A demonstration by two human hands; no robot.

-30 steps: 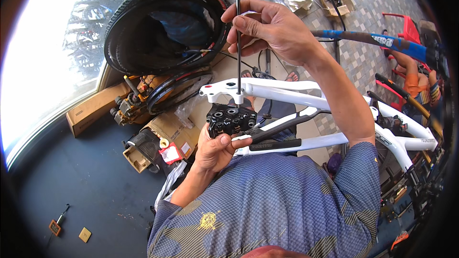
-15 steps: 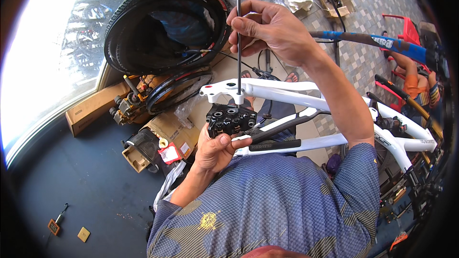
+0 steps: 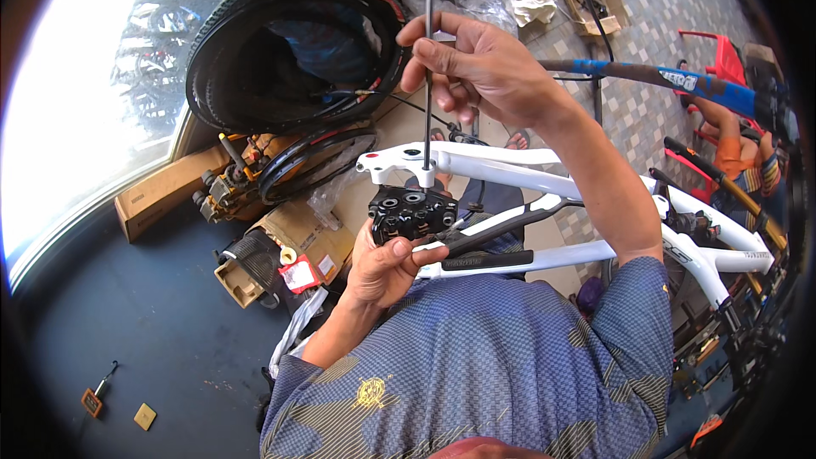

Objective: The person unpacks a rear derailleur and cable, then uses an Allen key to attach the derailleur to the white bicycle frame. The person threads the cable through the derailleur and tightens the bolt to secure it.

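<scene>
Across the middle and right of the scene, a white bicycle frame point(image 3: 510, 163) stretches before you, its narrow end toward the left. Far left of it, a stack of black tyres point(image 3: 238, 76) sits by the bright window. On the near side of the tyres, you have a long closed cardboard box point(image 3: 166, 197) on the left and an open cardboard box point(image 3: 314, 234) to its right. Your right hand point(image 3: 484, 68), on the far side, pinches a hex key point(image 3: 427, 119) between thumb and fingers, just below its bend. Your left hand point(image 3: 382, 268), nearer to you, grips a black metal part point(image 3: 412, 217) from its near side. This part is just on the near side of the frame's left end; you cannot tell whether the two touch. The hex key's shaft passes in front of that white end and its tip meets the part's far edge, right of two round holes; how deep it sits cannot be told. Smallest, near left, lies a yellowish square piece point(image 3: 144, 416)
</scene>
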